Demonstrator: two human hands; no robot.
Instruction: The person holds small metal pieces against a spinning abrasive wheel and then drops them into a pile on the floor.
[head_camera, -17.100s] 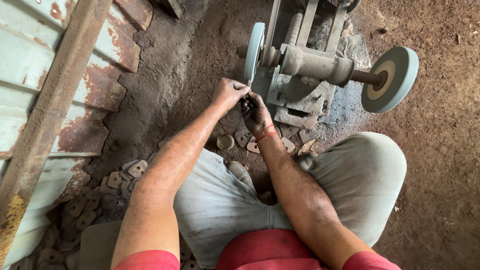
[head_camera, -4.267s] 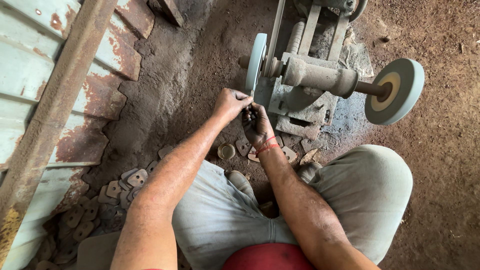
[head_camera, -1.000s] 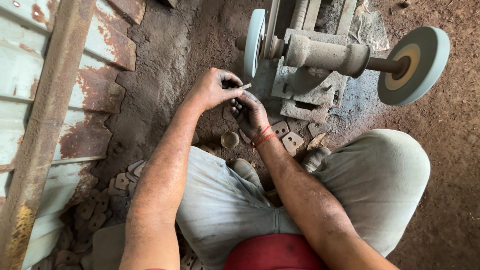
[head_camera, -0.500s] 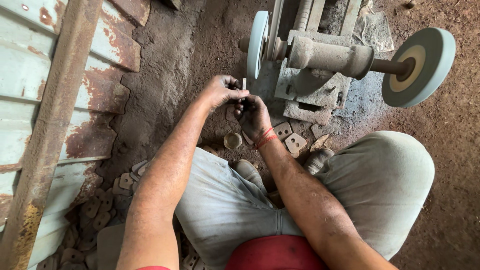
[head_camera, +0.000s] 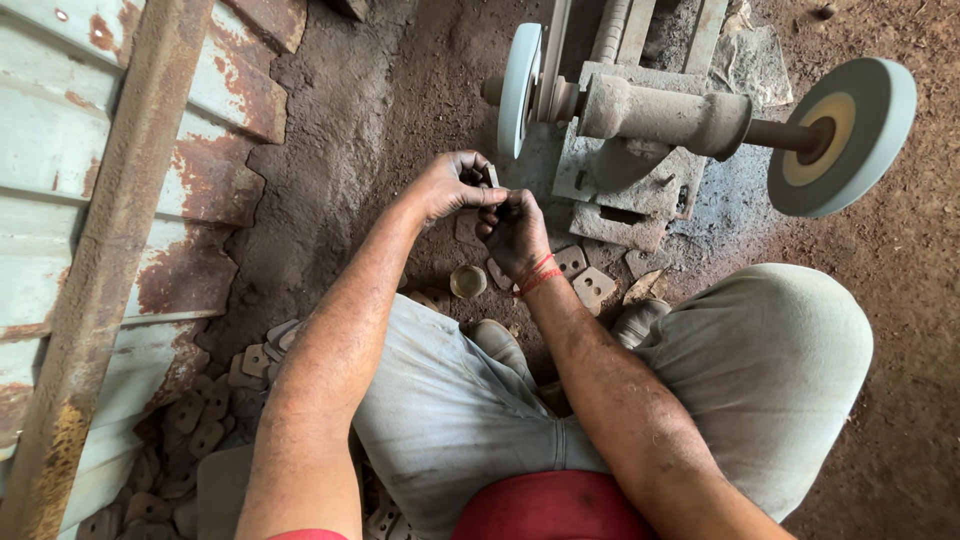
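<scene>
Both hands' fingers pinch a small metal piece (head_camera: 493, 180), seemingly just clear of the grinding wheel (head_camera: 519, 90).

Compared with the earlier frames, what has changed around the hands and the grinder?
Both hands have drawn slightly back from the left grinding wheel. The left hand and right hand still pinch a small flat metal piece between them. The metal pieces on the ground stay put.

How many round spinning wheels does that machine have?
2: a pale wheel seen edge-on just above the person's hands, and a big grey wheel with a yellowish middle at the shaft's right end.
</scene>
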